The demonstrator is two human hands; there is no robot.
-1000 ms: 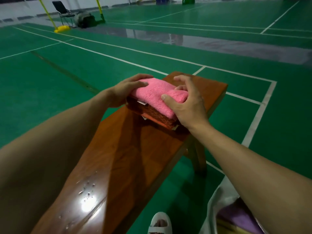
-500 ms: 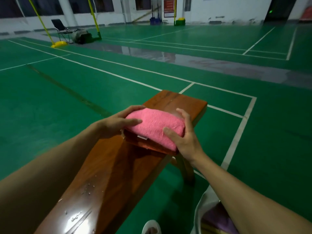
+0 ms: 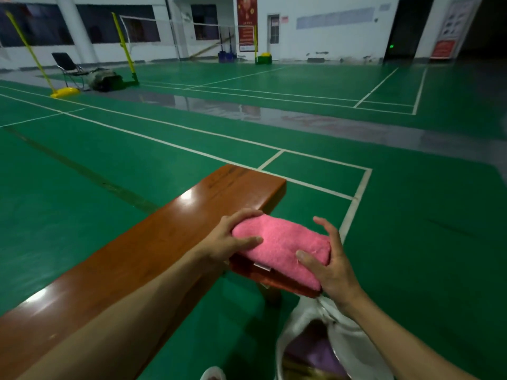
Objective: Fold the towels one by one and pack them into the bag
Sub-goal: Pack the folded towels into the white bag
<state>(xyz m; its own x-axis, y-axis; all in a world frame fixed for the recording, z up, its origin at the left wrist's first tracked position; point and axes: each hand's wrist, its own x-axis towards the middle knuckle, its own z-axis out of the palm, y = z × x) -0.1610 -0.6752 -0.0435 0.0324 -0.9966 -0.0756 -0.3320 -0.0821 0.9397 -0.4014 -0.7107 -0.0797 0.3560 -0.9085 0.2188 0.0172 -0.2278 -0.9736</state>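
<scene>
Head view: left hand [image 3: 229, 239] and right hand [image 3: 330, 266], fingers curled, clamp the stacked pink towel [image 3: 282, 244] and red towel [image 3: 277, 279] just over the bag [image 3: 348, 341]. Its mouth sags — the lower towel could snag and unfold.

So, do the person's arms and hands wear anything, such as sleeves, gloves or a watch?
Nothing visible. The left forearm and right forearm are bare to the frame edge, no sleeves. The left hand and right hand carry no gloves, rings or watch.

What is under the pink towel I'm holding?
A folded red-brown towel; only its near edge shows, the rest is covered by the pink towel. Whether anything more lies between them cannot be seen.
</scene>
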